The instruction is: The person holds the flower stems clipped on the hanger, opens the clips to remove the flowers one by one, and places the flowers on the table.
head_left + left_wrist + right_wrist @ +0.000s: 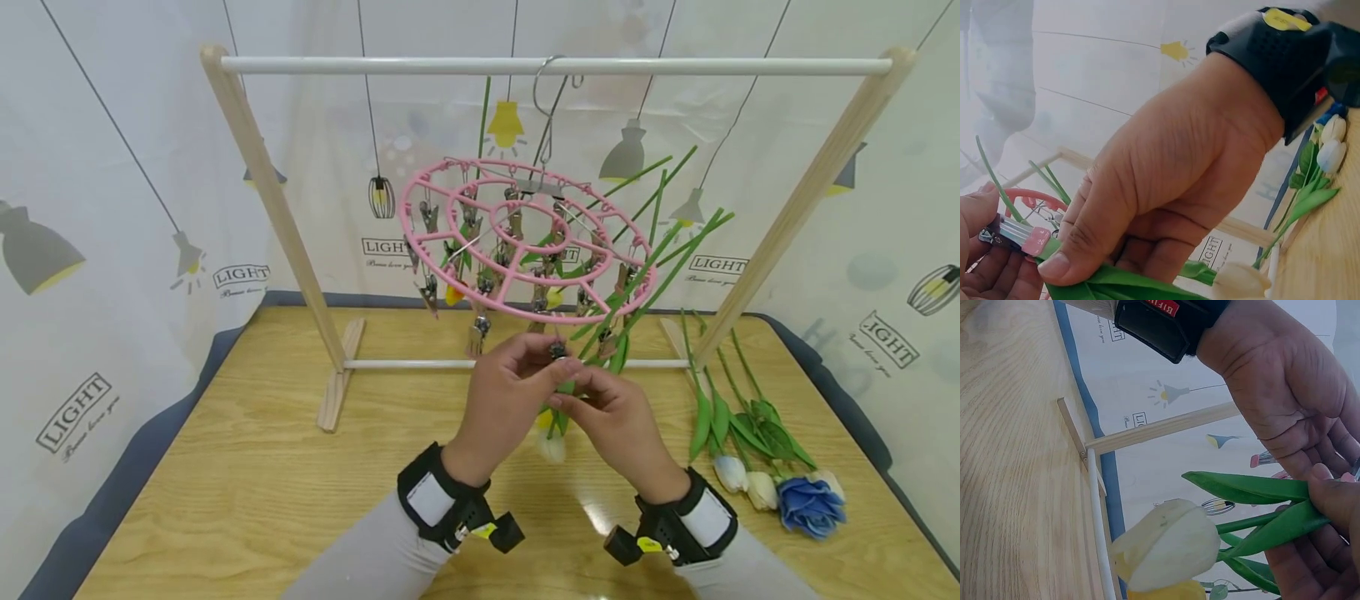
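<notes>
My left hand [502, 404] grips a metal clip [1013, 234] with pink tips, hanging at the near rim of a round pink clip hanger [525, 315]. Just right of it, my right hand [618, 425] pinches the green stem and leaves [1285, 531] of a white tulip [1169, 544] between thumb and fingers. The tulip's bloom points down, and its stem top lies right at the clip's pink tips. Behind the white bloom shows part of a yellow flower [1172, 592]. Several flowers hang head-down from the hanger, their green stems [693, 250] slanting up past its right side.
The hanger's hook [543, 92] sits on the white top bar [375, 65] of a wooden stand [281, 217]. On the table's right lie a blue rose [812, 507] and pale tulips [730, 472]. Other metal clips [478, 333] dangle under the hanger. A printed cloth [315, 150] stands behind.
</notes>
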`<state>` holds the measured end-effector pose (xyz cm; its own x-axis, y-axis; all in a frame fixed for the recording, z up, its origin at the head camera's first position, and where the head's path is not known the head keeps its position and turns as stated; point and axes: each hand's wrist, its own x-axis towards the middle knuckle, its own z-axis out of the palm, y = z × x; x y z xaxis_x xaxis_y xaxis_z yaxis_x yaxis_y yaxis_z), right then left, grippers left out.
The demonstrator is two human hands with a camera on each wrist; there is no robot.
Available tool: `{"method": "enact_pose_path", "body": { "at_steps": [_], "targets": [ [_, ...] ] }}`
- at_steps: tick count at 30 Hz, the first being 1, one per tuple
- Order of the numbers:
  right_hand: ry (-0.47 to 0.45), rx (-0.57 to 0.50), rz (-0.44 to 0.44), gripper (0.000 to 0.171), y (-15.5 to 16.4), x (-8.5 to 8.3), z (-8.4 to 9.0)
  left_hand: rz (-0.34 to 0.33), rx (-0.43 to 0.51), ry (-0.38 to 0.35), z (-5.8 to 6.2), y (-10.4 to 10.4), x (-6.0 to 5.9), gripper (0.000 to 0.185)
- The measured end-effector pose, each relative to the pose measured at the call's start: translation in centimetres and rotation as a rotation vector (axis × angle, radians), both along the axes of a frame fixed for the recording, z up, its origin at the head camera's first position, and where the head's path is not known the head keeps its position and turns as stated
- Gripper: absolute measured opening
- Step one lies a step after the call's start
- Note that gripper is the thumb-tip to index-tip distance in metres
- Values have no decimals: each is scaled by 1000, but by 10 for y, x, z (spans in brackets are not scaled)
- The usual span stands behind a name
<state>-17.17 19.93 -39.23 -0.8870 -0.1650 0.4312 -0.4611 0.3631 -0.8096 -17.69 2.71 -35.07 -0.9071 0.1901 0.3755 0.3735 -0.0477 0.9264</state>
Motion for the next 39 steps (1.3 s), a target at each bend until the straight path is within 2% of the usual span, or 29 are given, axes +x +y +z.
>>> {"method": "enact_pose_path", "body": {
  "at_steps": [3,6,23,30,39],
  "targets": [
    [-4,-2,7,8,-1,0,0,-15,26,-47,1,-1,0,22],
    [-15,-1,7,6,-1,0,0,-32,47,-62,2,-1,1,22],
    [-33,-22,28,5,-3,1,0,-63,67,-14,-1,-2,0,19],
    [-30,-17,31,7,-2,1,-1,-56,75,9,-1,-2,0,17],
    [-23,-4,55,6,0,0,-2,-20,80,76,0,-2,-1,12]
  ]
}}
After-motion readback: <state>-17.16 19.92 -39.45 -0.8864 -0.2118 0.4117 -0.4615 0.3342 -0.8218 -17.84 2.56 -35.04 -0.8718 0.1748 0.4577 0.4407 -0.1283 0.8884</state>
